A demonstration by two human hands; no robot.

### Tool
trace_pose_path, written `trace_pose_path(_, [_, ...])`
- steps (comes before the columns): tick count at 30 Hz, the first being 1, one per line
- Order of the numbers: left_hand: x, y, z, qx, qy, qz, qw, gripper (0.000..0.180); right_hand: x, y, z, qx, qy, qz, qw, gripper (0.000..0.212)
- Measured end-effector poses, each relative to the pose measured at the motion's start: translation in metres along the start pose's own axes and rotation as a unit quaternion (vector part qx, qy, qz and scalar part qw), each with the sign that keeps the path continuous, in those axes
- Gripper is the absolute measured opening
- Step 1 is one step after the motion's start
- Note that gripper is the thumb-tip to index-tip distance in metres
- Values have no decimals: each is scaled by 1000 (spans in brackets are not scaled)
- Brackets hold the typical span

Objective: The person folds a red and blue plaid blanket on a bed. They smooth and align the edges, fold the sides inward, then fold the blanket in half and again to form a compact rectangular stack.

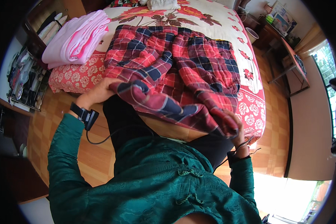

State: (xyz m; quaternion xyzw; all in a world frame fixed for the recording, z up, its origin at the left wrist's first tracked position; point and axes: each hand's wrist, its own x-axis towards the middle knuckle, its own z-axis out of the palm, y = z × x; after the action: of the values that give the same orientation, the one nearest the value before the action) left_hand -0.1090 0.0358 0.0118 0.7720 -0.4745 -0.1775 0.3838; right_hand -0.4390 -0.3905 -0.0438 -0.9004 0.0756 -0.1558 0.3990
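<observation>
A red and navy plaid cloth [209, 61] is spread over the near end of the bed, creased and with a fold running down its middle. Whether it is a garment or a blanket, I cannot tell. Its near edge is lifted off the bed and bunched into a sagging roll. My left hand [98, 90] is closed on the left corner of that edge, its fingertips partly hidden by the fabric. At the opposite corner my right hand [238, 128] grips the cloth, slightly blurred and partly covered by it.
The bed [252, 80] has a floral cover with a red patterned border. A folded pink blanket [76, 39] rests at its left corner. Beyond the cloth lies a white item [163, 4]. A rack of items [26, 80] stands left, a desk [287, 56] right. Cables hang from both wrists.
</observation>
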Motion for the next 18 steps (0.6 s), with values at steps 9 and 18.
trace_pose_path(9, [-46, 73, -39, -35, -8, -44, 998, 39, -38, -100, -72, 96, 109, 25, 989, 55])
trace_pose_path(18, [-92, 108, -83, -141, -219, -145, 954, 40, -17, -173, -128, 92, -100, -134, 982, 40])
